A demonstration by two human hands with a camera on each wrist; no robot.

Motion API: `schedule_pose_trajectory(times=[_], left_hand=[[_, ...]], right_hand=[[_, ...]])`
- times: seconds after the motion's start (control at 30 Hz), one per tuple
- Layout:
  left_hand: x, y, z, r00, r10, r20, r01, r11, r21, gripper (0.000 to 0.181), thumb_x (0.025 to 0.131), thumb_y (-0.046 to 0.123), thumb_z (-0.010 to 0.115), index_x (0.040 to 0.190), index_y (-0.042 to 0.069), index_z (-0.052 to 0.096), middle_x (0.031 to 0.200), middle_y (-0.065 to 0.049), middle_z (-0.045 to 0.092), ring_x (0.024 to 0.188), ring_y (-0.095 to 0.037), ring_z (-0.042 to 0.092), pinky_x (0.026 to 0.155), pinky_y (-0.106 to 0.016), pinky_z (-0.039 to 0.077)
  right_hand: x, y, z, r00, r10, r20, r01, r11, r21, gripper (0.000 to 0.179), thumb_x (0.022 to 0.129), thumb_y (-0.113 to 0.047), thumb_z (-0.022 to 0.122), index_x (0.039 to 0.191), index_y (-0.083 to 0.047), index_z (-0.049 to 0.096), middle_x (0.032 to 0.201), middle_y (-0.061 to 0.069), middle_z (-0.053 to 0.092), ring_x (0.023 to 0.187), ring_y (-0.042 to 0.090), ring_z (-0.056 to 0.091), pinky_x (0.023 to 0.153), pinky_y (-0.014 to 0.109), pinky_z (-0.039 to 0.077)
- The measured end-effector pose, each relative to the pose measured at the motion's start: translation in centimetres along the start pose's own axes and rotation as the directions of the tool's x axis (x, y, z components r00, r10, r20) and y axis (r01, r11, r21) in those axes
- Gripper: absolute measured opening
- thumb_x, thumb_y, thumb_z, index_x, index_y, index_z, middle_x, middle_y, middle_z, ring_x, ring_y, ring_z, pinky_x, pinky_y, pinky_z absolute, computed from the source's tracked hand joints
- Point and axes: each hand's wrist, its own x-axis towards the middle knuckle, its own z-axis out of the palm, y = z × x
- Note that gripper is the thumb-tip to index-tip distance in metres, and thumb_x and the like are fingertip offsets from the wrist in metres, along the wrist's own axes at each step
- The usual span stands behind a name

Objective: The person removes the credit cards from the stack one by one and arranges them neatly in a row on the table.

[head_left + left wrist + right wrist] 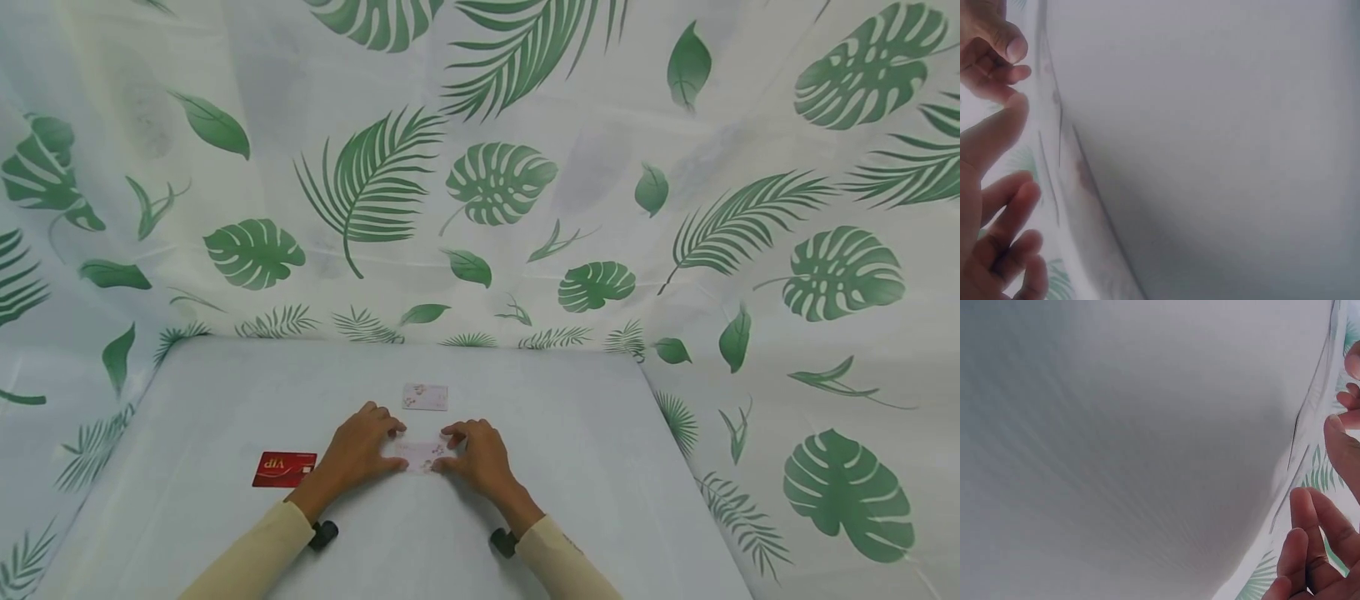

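A pale card with a pink floral print (422,457) lies in front of me on the white table, between my two hands. My left hand (360,450) is at its left end, with the thumb tip at the card's edge and the index finger apart from the thumb. At the other end is my right hand (483,458), its thumb tip over the card's right part and its index finger above the corner. Both wrist views show fingers loosely bent with gaps between them; the left hand (997,206) and right hand (1319,531) show no card pinched there.
Beyond the hands lies a second pale floral card (425,397). A red card marked VIP (283,469) lies left of my left forearm, which covers part of its right end. Leaf-print sheeting (495,183) surrounds the white table (585,433) at the back and sides.
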Motion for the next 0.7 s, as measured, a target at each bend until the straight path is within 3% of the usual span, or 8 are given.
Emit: schedule_pose_trajectory(times=[0.2,0.7], left_hand=[[0.8,-0.6,-0.5,0.998,0.033,-0.053,-0.035,0.999,-0.030,0.052,0.073,0.042,0.098,0.114,0.016,0.080,0.093,0.004,0.070,0.088,-0.013,0.051,0.080,-0.032,0.054],[3.5,-1.5,-1.0,0.997,0.014,-0.076,-0.016,1.000,-0.024,0.057,0.076,0.040,0.097,0.123,0.013,0.078,0.101,-0.002,0.073,0.097,-0.018,0.056,0.086,-0.036,0.056]], right_hand=[[0.9,0.2,-0.5,1.000,-0.001,-0.027,0.001,1.000,0.006,0.048,0.076,-0.034,0.097,0.119,-0.019,0.080,0.092,-0.006,0.073,0.084,0.011,0.052,0.079,0.029,0.042],[3.8,0.4,-1.7,0.997,0.018,-0.071,-0.016,0.999,0.031,0.050,0.079,-0.032,0.095,0.124,-0.018,0.077,0.100,-0.001,0.075,0.087,0.014,0.056,0.080,0.031,0.046]])
